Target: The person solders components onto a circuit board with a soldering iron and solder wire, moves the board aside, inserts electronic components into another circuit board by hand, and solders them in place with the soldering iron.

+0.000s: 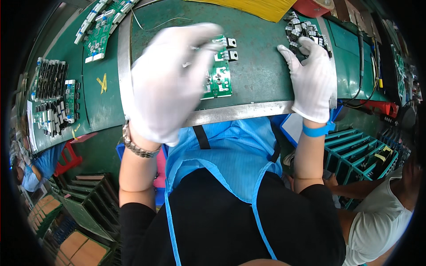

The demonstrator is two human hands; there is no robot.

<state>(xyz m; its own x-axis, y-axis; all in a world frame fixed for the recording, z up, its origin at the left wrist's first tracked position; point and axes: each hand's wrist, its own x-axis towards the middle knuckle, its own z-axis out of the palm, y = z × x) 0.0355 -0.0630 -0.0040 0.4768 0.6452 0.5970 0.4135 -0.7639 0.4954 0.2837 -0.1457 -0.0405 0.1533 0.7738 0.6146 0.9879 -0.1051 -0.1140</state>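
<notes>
A green circuit board lies on the green work surface in front of me, with two black components with metal tabs sticking out at its right edge. My left hand, in a white glove, is over the board's left part and hides it. Motion smears that hand, so whether its fingers hold anything cannot be made out. To the right, my white-gloved right hand is open, thumb and forefinger apart. Its fingertips are beside a pile of loose black components with metal tabs, and nothing shows between them.
Metal strips edge the work surface. Populated boards lie at the far left, with rows of assembled parts nearer. A yellow sheet and a red round object are at the back. Another person is at the lower right beside green racks.
</notes>
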